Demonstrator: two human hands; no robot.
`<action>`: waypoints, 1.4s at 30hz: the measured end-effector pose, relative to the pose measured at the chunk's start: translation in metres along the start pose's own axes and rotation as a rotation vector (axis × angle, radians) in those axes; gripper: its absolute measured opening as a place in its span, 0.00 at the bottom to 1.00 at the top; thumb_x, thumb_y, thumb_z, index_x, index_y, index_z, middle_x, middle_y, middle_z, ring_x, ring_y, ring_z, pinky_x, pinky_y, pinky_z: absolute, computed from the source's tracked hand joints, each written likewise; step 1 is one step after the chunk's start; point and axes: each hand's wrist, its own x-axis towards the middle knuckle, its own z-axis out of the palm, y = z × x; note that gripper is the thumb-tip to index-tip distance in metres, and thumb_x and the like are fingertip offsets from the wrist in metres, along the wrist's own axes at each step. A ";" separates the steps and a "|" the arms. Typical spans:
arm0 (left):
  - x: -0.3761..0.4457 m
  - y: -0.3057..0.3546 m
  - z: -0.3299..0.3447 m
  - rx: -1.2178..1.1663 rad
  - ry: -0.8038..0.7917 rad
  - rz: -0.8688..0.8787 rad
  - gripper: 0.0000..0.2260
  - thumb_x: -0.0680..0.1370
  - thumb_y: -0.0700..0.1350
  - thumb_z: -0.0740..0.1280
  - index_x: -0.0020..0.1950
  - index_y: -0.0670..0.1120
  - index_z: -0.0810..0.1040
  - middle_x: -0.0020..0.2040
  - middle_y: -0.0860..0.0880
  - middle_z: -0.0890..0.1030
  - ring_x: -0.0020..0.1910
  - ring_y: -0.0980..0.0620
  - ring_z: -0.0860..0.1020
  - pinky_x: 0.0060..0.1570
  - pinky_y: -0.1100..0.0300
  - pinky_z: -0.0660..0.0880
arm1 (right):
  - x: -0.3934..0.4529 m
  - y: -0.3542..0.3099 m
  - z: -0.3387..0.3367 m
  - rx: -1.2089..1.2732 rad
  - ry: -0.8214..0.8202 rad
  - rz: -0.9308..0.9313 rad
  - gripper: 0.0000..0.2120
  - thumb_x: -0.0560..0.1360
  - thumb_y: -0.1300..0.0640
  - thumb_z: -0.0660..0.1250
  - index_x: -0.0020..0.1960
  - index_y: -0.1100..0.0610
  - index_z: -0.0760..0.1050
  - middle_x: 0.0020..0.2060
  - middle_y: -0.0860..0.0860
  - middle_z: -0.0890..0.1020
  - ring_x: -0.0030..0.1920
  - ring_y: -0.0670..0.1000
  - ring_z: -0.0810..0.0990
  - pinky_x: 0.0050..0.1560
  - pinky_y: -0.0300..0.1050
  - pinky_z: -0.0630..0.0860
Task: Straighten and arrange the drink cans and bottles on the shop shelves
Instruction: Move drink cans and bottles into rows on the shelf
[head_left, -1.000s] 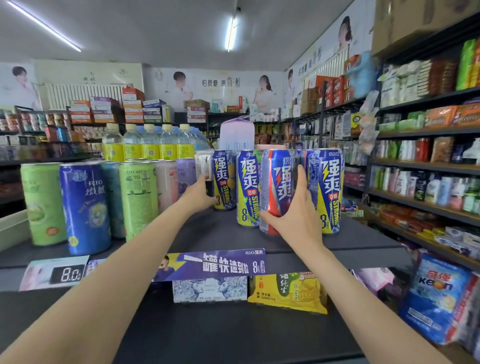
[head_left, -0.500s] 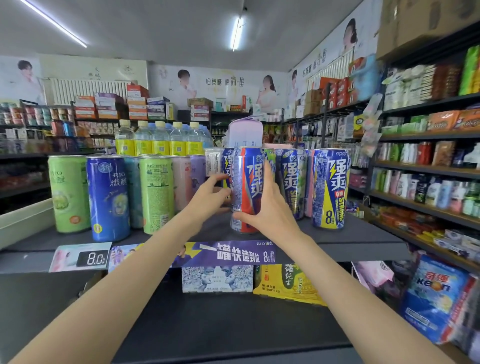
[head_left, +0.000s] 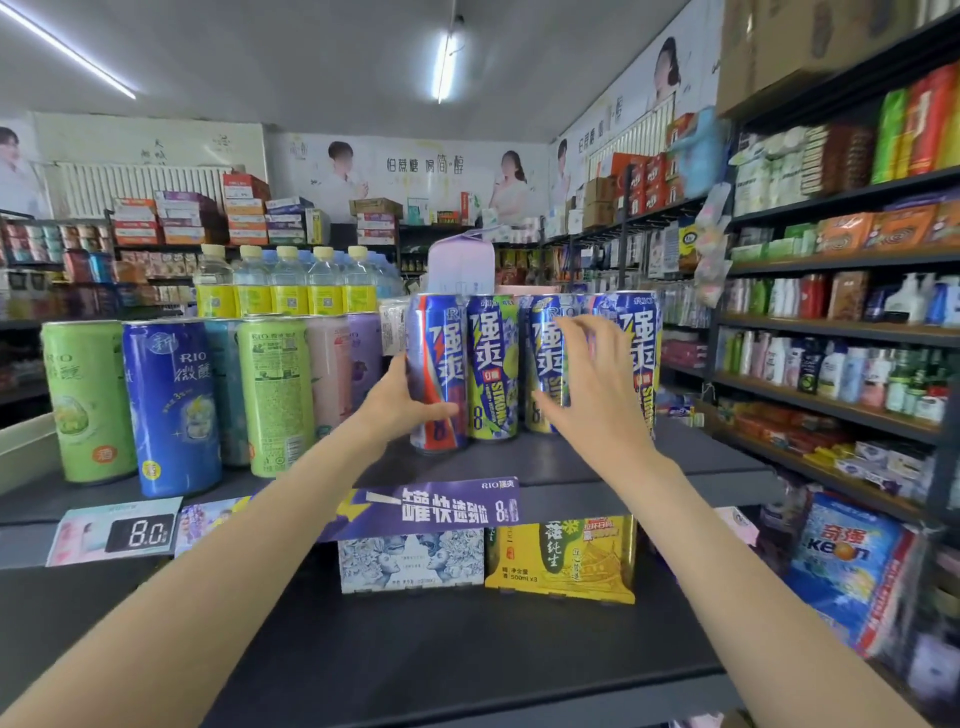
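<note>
Left hand (head_left: 402, 402) curled round the lower part of a red-and-blue can (head_left: 436, 371), upright on the top shelf (head_left: 597, 457) at the left end of a row. Right hand (head_left: 589, 389) spread, fingers loose, in front of the third can (head_left: 545, 358); probably touching it, though contact is hard to make out. Green-and-blue can (head_left: 493, 369) between the two. Taller cans (head_left: 171, 405) standing further left.

Front can (head_left: 435, 371): blue, red-orange lightning stripe. Next can (head_left: 492, 366): blue/lime-green. Far-left can (head_left: 88, 400): light green. Its neighbour (head_left: 171, 405): deep blue. Bottles (head_left: 288, 283): yellow labels, pale caps. Shelf (head_left: 701, 457): dark grey.
</note>
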 end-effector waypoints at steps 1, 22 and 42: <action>0.005 -0.002 -0.002 -0.008 -0.008 -0.027 0.33 0.70 0.38 0.73 0.70 0.44 0.60 0.66 0.44 0.71 0.64 0.44 0.72 0.62 0.44 0.71 | 0.001 -0.003 0.002 0.034 -0.034 -0.010 0.33 0.71 0.55 0.71 0.71 0.59 0.61 0.66 0.58 0.64 0.67 0.57 0.61 0.68 0.51 0.63; 0.058 -0.021 0.016 0.246 0.011 0.076 0.51 0.73 0.37 0.70 0.72 0.50 0.27 0.72 0.40 0.65 0.68 0.42 0.68 0.68 0.48 0.64 | 0.023 -0.007 0.067 0.217 -0.191 -0.047 0.47 0.71 0.55 0.71 0.76 0.45 0.41 0.74 0.49 0.40 0.73 0.56 0.52 0.65 0.49 0.68; 0.073 -0.026 0.015 0.326 0.005 0.048 0.49 0.74 0.37 0.69 0.73 0.50 0.29 0.71 0.40 0.67 0.67 0.41 0.70 0.64 0.49 0.67 | 0.020 -0.007 0.065 0.122 -0.202 0.007 0.48 0.72 0.51 0.70 0.75 0.45 0.37 0.74 0.52 0.47 0.73 0.54 0.54 0.57 0.44 0.73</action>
